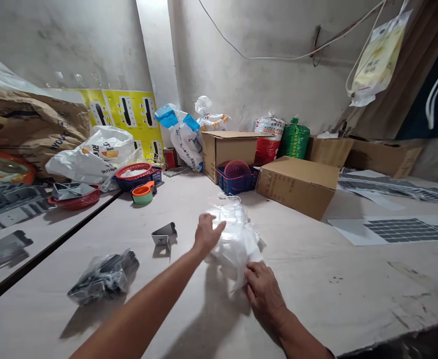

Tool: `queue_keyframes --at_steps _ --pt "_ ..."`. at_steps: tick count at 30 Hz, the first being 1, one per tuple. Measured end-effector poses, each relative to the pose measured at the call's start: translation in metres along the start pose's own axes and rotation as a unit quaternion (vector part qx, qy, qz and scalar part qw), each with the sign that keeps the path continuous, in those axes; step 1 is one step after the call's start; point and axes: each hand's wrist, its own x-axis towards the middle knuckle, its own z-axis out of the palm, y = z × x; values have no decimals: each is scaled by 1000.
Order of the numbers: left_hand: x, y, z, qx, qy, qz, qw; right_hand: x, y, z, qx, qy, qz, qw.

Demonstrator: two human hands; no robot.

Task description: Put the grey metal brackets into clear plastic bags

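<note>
A bundle of clear plastic bags (231,237) lies in front of me on the pale table. My left hand (207,233) is at its left side, thumb and forefinger spread apart and touching or just over the plastic. With curled fingers, my right hand (264,286) grips the near right corner of the bags. Left of my hands, a bent grey metal bracket (163,234) stands alone on the table. Closer to me on that side lies a clear bag packed with black parts (105,276), whose exact kind I cannot make out.
Behind the bags stand a blue basket (237,184) and an open cardboard box (297,184). Tape rolls (142,193) and a red basket (77,197) with metal parts are at left. Printed label sheets (402,230) lie at right. A dark gap (54,244) splits the table at left.
</note>
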Motion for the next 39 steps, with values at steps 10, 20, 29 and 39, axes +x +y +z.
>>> queue_keyframes --at_steps 10,20,29,39 --pt "-124 -41 -48 -95 -162 -89 978 -1 -43 2 -4 5 -212 977" --pt "-143 -71 -124 -132 2 -222 966 45 -48 29 6 -126 -9 992" --pt "-153 -74 -121 -271 45 -255 927 113 -26 61 12 -196 134 971" --pt "-142 -68 -111 -351 63 -247 901 102 -39 50 100 -181 98 973"
